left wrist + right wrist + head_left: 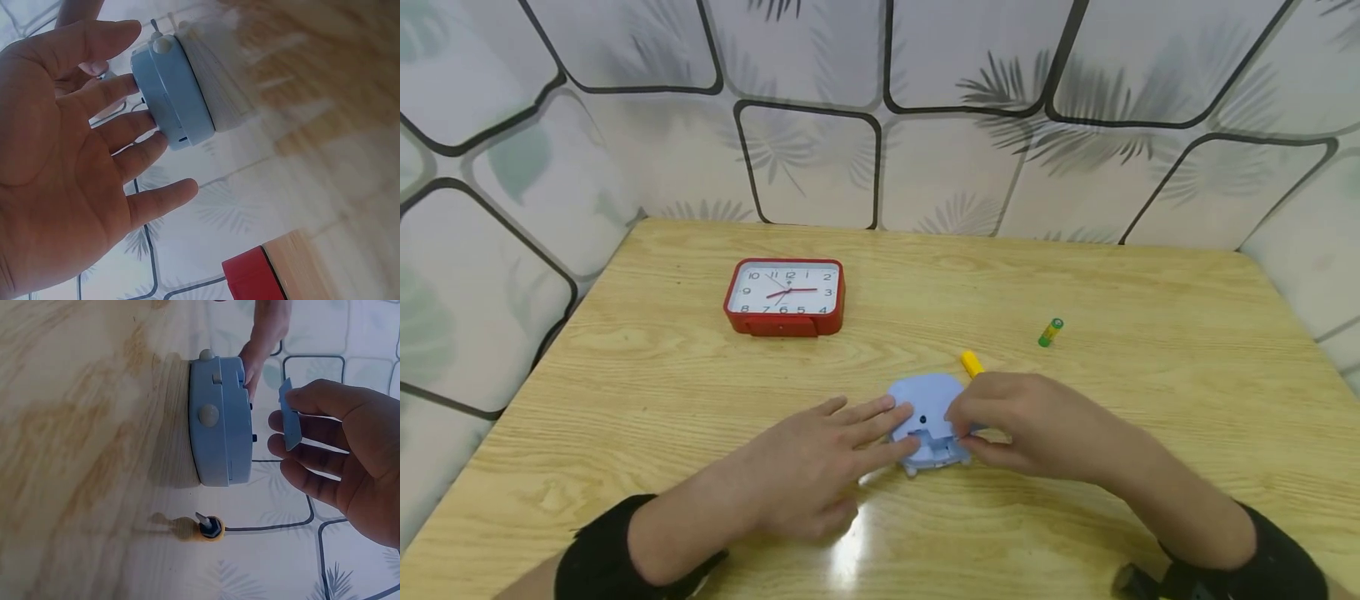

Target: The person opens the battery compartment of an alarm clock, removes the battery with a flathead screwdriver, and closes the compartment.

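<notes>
On the near middle of the bench (662, 367), found pale blue device (928, 394) lying flat, with uncovered recess (937, 451) facing up, apparently for access from above. Noted left grip (831, 450) spread, with extended fingers resting on the device's left side, presumably to steady it. Noted right grip (1033, 421) pinching small blue panel (290, 419) between thumb and fingers, judged suited to a thin part. Noted beside the device 1 yellow-handled screwdriver (972, 363), likely for easy reach; farther off, 1 green battery (1051, 332) and 1 red clock (786, 287), well apart, presumably to leave working room.

Obstacle near right grip (1021, 423): screwdriver (972, 363)
</notes>
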`<state>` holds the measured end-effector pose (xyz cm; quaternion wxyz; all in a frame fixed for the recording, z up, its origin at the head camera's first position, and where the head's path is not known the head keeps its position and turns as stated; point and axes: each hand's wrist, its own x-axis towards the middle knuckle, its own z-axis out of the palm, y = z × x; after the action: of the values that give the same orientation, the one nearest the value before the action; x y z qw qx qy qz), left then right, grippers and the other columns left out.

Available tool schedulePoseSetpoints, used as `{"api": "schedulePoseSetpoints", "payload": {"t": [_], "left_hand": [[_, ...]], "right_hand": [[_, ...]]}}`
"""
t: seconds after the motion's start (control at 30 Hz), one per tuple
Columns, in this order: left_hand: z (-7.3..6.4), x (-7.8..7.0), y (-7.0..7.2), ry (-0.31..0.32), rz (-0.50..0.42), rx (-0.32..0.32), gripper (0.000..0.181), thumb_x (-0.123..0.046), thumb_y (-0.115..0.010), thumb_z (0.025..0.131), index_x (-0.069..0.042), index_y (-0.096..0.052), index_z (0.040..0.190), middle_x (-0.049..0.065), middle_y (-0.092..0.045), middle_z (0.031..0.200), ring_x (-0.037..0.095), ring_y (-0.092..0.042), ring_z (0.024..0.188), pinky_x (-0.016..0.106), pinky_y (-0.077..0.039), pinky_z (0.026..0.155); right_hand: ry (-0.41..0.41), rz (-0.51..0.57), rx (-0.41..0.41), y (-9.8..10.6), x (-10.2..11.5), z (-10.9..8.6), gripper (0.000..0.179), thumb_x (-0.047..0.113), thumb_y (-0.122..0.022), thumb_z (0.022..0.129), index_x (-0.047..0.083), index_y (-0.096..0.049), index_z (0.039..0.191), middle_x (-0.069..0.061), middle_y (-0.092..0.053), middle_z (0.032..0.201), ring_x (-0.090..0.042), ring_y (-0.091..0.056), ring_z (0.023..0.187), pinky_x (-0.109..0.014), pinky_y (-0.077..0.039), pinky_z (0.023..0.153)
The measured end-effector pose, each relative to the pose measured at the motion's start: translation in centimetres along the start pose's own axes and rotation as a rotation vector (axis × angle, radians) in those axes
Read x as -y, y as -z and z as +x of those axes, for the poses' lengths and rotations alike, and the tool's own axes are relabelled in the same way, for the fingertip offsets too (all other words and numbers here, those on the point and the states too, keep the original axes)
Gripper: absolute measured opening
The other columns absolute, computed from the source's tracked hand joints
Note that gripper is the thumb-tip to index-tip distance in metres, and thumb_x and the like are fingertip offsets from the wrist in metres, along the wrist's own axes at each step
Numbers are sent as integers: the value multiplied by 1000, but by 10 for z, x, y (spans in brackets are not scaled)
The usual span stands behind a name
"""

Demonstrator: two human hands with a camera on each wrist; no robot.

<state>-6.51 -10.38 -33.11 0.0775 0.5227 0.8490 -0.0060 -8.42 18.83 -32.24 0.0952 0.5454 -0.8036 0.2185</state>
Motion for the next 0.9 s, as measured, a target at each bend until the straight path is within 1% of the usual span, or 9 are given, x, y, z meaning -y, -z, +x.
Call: {"api": "schedulePoseSetpoints", "payload": {"t": [0.13,0.27,0.33,0.4,0.5,0.53,0.67,0.73,0.9], "left_hand": [[0,0,0,13,-26,-7,72,-28,-61,92,-17,-32,157,2,-23,166,20,-24,152,52,-38,114],[0,1,0,17,-41,-10,69,-25,-62,89,-17,-36,153,2,-25,165,20,-25,152,51,-38,114],[0,1,0,15,-39,-9,69,-26,-63,89,-17,-38,153,2,-25,165,20,-25,152,51,-38,114],[0,2,0,12,-33,-7,70,-28,-63,89,-16,-38,153,3,-25,165,20,-24,152,50,-38,114],[0,2,1,8,-29,-2,69,-29,-62,89,-16,-38,153,3,-24,166,20,-23,153,50,-37,115],[0,2,1,6,-29,0,69,-29,-62,89,-16,-39,153,3,-23,166,20,-23,153,50,-37,115],[0,3,1,-1,-31,6,68,-29,-62,90,-16,-39,153,3,-23,166,19,-22,153,50,-36,116],[0,3,1,-4,-30,6,68,-29,-62,90,-16,-40,153,3,-23,166,19,-22,153,50,-36,116],[0,3,1,-7,-31,-11,70,-28,-63,89,-17,-38,154,3,-24,166,19,-23,153,50,-37,116]], "right_hand": [[11,-5,-1,-2,0,0,22,6,-77,81,20,-66,92,10,-67,95,-6,-63,89,-21,-54,78],[6,-1,8,-4,1,1,8,14,-72,90,20,-67,92,10,-68,94,-4,-63,86,-21,-54,76],[0,-3,15,-7,2,2,7,16,-73,91,20,-67,91,11,-67,92,-3,-62,83,-20,-54,74],[-10,-25,23,-9,3,3,9,17,-75,88,21,-67,90,11,-66,88,-2,-60,80,-19,-52,71],[-21,-54,32,-13,5,5,20,12,-83,79,21,-67,88,12,-65,85,-1,-58,77,-17,-52,70],[-22,-63,33,-15,5,5,21,12,-84,77,20,-68,88,12,-65,84,-1,-58,77,-17,-51,69],[-23,-71,14,-18,7,6,21,10,-84,76,19,-69,86,12,-65,82,-1,-57,75,-15,-50,67],[-21,-80,-1,-20,7,6,19,10,-83,77,19,-69,86,12,-66,82,-1,-58,75,-16,-50,67],[-24,-115,-27,-22,8,7,19,9,-85,75,16,-70,86,11,-68,82,-2,-60,75,-18,-52,68]]}}
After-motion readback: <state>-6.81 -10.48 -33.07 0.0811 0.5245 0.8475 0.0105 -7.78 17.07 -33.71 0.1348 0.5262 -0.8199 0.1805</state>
